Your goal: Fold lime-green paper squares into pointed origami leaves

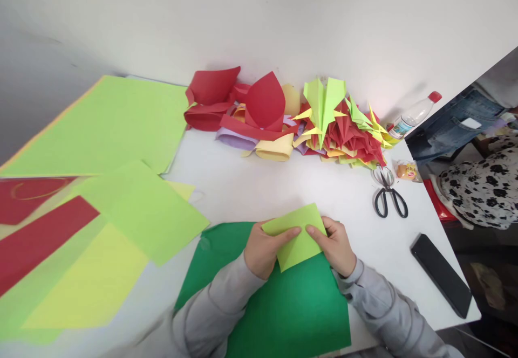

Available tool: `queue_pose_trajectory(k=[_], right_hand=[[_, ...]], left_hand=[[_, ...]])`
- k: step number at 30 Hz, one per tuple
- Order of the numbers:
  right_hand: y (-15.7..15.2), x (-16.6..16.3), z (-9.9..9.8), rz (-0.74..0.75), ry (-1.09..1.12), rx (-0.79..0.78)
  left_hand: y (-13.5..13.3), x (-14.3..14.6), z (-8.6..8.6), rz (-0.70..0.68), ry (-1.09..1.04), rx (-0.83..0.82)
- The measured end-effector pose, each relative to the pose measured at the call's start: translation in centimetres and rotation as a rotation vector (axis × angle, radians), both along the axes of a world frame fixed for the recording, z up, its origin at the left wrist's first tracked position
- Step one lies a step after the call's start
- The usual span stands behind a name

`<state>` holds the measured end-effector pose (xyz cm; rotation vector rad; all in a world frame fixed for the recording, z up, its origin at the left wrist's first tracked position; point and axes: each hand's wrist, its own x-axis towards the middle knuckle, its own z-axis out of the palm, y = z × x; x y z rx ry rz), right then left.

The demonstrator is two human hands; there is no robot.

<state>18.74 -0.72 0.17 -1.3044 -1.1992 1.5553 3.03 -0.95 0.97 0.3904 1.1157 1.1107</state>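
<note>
A piece of light green paper (pixel 297 247), seemingly folded, is held up between both hands above a dark green sheet (pixel 291 309). My left hand (pixel 263 250) grips its left side, thumb lying across the front face and fingers hidden behind. On the right edge, my right hand (pixel 338 245) pinches the paper with its thumb on the front and its fingers curled behind. The two thumb tips are close together near the middle of the paper. Beneath, the dark green sheet lies on the white table, partly covered by my left forearm.
Loose green sheets (pixel 157 212) and a red strip (pixel 48 239) lie left, near a large green stack (pixel 109 126). Behind are red paper crowns (pixel 265 102) and folded paper planes (pixel 324 104). Rightward are scissors (pixel 388 193), a bottle (pixel 413 118), a wrapped snack (pixel 406 171) and a black phone (pixel 441 274).
</note>
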Motion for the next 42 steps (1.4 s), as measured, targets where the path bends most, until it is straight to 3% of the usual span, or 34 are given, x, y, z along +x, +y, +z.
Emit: queue_pose_trajectory(k=[9, 16, 27, 42], right_hand=[[0.2, 0.2, 0.2, -0.007, -0.008, -0.021], [1.5, 1.5, 0.2, -0.268, 0.054, 0.013], [1.9, 2.1, -0.4, -0.303, -0.171, 0.13], [1.8, 1.8, -0.2, -0.316, -0.159, 0.175]], left_hand=[[-0.4, -0.3, -0.6, -0.234, 0.141, 0.045], [0.1, -0.9, 0.0, -0.398, 0.058, 0.145], [0.8, -1.4, -0.1, -0.446, 0.079, 0.037], [1.3, -1.9, 0.3, -0.561, 0.151, 0.164]])
